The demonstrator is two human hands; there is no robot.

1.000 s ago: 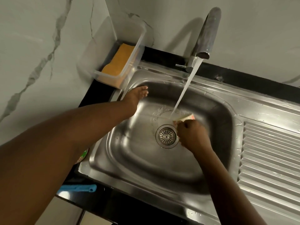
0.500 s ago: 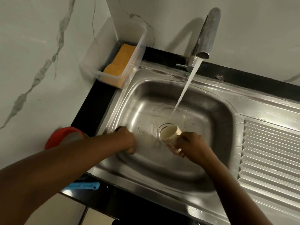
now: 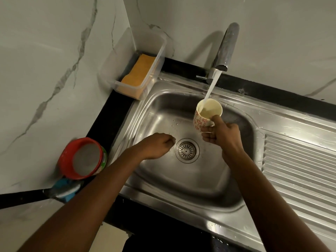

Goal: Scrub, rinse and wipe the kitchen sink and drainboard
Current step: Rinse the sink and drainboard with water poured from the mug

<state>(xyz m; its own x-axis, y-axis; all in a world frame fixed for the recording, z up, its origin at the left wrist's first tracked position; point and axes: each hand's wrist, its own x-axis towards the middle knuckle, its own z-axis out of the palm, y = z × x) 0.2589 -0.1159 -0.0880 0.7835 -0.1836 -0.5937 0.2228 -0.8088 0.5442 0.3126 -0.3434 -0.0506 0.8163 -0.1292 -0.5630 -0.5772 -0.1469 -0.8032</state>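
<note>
1. The right grip [image 3: 221, 136] is clamped on a cup [image 3: 209, 110]. Its fingers curl round the handle side and its thumb presses against the cup's wall. The cup sits just above and left of the knuckles, mouth up and slightly tilted.
2. Water [image 3: 212, 86] runs from the tap [image 3: 225, 50], which stands beyond this grip against the back wall, and falls straight into the cup.
3. The left grip [image 3: 158, 145] is drawn together into a fist with nothing showing in it. It sits low inside the sink [image 3: 163, 106], apart from the right grip and to its left.
4. The drain [image 3: 187, 150] lies between the two grips, just right of the left one.
5. The sink bowl surrounds both grips, and droplets dot its floor just beyond the left grip.
6. The ridged drainboard [image 3: 300, 170] stretches out to the right of the right grip.
7. Well beyond the left grip, in the back corner of the black desk [image 3: 109, 120], a clear tub [image 3: 158, 57] holds an orange sponge [image 3: 138, 71].
8. Left of the left forearm, a red-lidded jar [image 3: 81, 159] stands on the desk by the wall. A blue object [image 3: 67, 190] lies just nearer the person.
</note>
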